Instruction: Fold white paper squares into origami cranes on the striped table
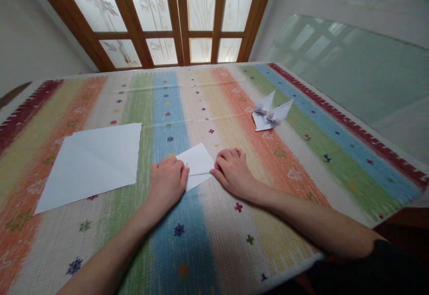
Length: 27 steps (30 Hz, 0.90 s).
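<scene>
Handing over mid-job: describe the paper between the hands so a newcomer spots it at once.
On the striped tablecloth, find the middle blue stripe's right edge. A folded white paper lies there, between the left hand and right hand. It is smaller than the sheets at left and flatter than the pointed origami at right.

left hand (168, 179): palm down, fingers curled | right hand (234, 170): pinched | 2 bare forearms (129, 230) converging

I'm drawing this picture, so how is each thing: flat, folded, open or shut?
Small white paper: folded, touched by left hand and right hand.
Large white paper sheet: flat, faintly creased.
White pointed paper shape: folded.
Striped patterned cloth: spread out, lightly creased.
Brown wooden glass-paned doors: shut.
</scene>
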{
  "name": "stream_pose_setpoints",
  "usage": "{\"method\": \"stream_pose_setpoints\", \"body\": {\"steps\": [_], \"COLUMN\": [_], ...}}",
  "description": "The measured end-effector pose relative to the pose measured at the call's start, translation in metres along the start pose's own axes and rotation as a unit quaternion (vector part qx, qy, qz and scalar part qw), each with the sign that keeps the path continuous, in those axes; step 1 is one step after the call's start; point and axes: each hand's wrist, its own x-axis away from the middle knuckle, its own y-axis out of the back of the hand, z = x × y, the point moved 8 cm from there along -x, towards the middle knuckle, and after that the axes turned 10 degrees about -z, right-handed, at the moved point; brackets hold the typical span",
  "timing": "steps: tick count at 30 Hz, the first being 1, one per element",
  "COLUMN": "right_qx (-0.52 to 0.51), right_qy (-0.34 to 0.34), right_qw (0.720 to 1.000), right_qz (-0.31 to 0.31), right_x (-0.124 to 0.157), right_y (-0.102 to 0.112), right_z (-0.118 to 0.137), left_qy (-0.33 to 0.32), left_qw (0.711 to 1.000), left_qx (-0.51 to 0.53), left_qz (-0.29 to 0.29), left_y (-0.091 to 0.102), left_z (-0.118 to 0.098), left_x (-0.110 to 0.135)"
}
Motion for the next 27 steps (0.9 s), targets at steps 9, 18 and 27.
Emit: {"method": "stream_pose_setpoints", "body": {"steps": [9,18,27], "right_qx": [-0.015,-0.022,-0.037], "right_qy": [-0.020,-0.032,-0.039], "right_qw": [1.000,0.999,0.999], "right_qz": [0.006,0.004,-0.007], "right_x": [-0.004,-0.006,-0.005], "right_y": [0.000,0.001,0.003], "right_z": [-0.003,-0.003,-0.002], "left_qy": [0.002,-0.231,-0.299], "left_qw": [0.997,0.962,0.953], "left_qx": [-0.054,-0.041,0.052], "left_qz": [-0.054,-0.141,-0.012], "left_y": [0.005,0.012,-0.016], "left_z": [-0.004,-0.038,-0.047], "left_x": [0.009,0.027,0.047]}}
